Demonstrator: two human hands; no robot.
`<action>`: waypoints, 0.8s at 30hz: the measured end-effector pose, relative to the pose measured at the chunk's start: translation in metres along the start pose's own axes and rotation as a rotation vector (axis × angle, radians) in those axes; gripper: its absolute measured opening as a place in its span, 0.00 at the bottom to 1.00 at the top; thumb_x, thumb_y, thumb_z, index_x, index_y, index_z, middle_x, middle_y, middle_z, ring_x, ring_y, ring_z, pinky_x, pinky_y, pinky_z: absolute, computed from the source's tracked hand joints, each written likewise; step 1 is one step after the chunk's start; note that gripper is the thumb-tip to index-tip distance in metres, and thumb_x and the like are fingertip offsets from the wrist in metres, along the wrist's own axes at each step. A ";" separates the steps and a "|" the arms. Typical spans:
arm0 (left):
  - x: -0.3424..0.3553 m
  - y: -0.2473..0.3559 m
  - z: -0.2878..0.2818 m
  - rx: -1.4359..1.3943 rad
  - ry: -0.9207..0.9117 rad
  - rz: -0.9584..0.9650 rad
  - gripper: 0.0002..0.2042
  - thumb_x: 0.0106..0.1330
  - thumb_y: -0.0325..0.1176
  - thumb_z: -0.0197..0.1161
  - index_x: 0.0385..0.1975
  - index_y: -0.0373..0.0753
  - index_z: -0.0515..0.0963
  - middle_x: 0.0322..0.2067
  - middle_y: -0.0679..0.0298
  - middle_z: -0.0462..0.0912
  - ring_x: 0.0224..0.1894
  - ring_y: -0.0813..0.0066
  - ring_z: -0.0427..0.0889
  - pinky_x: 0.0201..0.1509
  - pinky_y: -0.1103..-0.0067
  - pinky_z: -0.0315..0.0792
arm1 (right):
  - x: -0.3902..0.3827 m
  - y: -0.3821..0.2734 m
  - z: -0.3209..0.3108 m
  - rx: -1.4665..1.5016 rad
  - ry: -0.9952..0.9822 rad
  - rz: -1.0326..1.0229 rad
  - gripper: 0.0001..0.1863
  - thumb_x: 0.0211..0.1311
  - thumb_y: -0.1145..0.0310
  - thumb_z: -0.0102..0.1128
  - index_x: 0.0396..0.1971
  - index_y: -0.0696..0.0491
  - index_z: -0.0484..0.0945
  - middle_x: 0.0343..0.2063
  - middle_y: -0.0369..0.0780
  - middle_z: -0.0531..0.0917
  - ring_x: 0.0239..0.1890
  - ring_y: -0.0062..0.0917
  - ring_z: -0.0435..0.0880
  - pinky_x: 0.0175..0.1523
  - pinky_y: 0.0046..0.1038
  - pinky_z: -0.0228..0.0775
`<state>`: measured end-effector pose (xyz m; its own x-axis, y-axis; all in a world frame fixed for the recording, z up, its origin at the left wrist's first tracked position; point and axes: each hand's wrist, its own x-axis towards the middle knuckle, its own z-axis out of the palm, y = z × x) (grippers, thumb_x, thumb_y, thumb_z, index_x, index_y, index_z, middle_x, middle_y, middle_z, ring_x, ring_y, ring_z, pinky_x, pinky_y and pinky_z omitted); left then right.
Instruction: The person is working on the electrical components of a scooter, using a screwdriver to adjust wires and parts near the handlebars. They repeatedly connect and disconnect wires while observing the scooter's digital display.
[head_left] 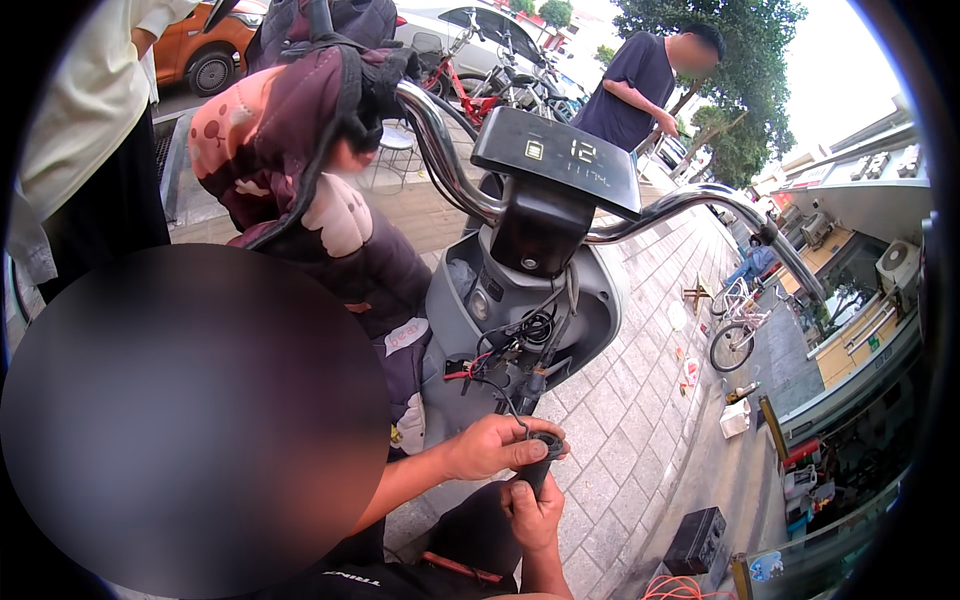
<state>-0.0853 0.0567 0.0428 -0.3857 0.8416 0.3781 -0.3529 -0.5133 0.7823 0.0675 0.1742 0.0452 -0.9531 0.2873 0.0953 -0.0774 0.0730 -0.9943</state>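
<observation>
A black handlebar grip (537,474) with a wide collar at its top end is held between my two hands, in front of a grey electric scooter (450,400). My left hand (492,447) comes from the left, its thumb and fingers closed around the collar. Below it, my right hand (533,512) is closed round the grip's tube. A thin black cable (503,395) runs from the collar up to loose wiring (535,330) in the scooter's front. Red connectors (466,370) hang beside that wiring. The chrome handlebar (690,200) is bare at its right end.
A black display (560,160) tops the handlebar; a padded patterned cover (300,170) hangs at its left. One person (85,130) stands far left, another (640,85) beyond the scooter. A black box (695,540) and orange cable (680,588) lie right. A large blurred patch hides the left.
</observation>
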 end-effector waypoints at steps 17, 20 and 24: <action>0.002 -0.004 0.000 -0.017 -0.031 0.047 0.27 0.76 0.46 0.63 0.62 0.27 0.73 0.57 0.55 0.82 0.62 0.66 0.79 0.70 0.69 0.70 | 0.001 -0.002 -0.006 -0.024 -0.030 0.063 0.11 0.71 0.67 0.63 0.43 0.60 0.79 0.26 0.34 0.81 0.25 0.14 0.76 0.30 0.18 0.68; 0.001 -0.004 0.001 0.014 -0.061 0.088 0.28 0.75 0.47 0.64 0.61 0.28 0.74 0.56 0.55 0.82 0.61 0.65 0.81 0.69 0.69 0.72 | 0.003 -0.009 -0.006 -0.029 -0.077 0.046 0.06 0.69 0.71 0.64 0.38 0.58 0.79 0.27 0.34 0.82 0.28 0.16 0.80 0.34 0.20 0.72; -0.003 0.002 0.004 -0.021 -0.076 0.105 0.28 0.73 0.48 0.65 0.60 0.28 0.75 0.56 0.56 0.82 0.60 0.65 0.82 0.68 0.68 0.73 | -0.001 -0.011 -0.009 -0.064 -0.103 0.084 0.08 0.67 0.70 0.66 0.39 0.58 0.79 0.29 0.35 0.83 0.31 0.18 0.81 0.38 0.23 0.74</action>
<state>-0.0810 0.0544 0.0453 -0.3562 0.7930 0.4943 -0.3318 -0.6019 0.7264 0.0718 0.1817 0.0568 -0.9807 0.1956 0.0030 0.0197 0.1142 -0.9933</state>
